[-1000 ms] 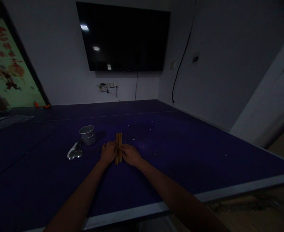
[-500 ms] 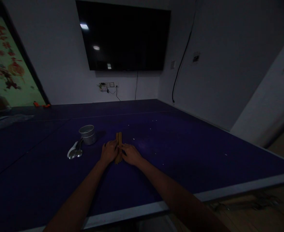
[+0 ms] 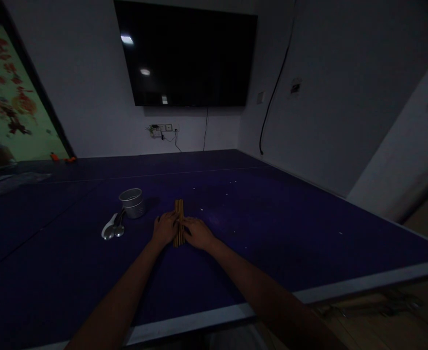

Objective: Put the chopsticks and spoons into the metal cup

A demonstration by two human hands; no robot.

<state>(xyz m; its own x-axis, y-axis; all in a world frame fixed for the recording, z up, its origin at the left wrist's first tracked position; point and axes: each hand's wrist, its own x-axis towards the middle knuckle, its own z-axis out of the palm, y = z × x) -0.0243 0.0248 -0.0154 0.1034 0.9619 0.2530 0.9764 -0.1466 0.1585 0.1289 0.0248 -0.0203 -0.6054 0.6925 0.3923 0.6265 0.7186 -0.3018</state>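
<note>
A bundle of several brown chopsticks (image 3: pixel 179 208) lies on the blue-purple tabletop, pointing away from me. My left hand (image 3: pixel 166 228) presses against its left side, fingers curled onto the sticks. From the right, my right hand (image 3: pixel 197 233) grips the same bundle with thumb and fingers. Fingertips of both hands meet near the middle of the sticks and hide part of them. Left of my hands stands a grey metal cup (image 3: pixel 132 204) with small holes low in its side. In front of it lie metal spoons (image 3: pixel 118 231) and a white spoon (image 3: pixel 109 223).
The large table (image 3: pixel 290 228) has a pale front edge and small white specks. Clear plastic wrap (image 3: pixel 13 183) and an orange object (image 3: pixel 54 157) lie at the far left. Behind, a television (image 3: pixel 192 53) hangs above sockets (image 3: pixel 162 128); a dark cable (image 3: pixel 273 99) runs down the wall.
</note>
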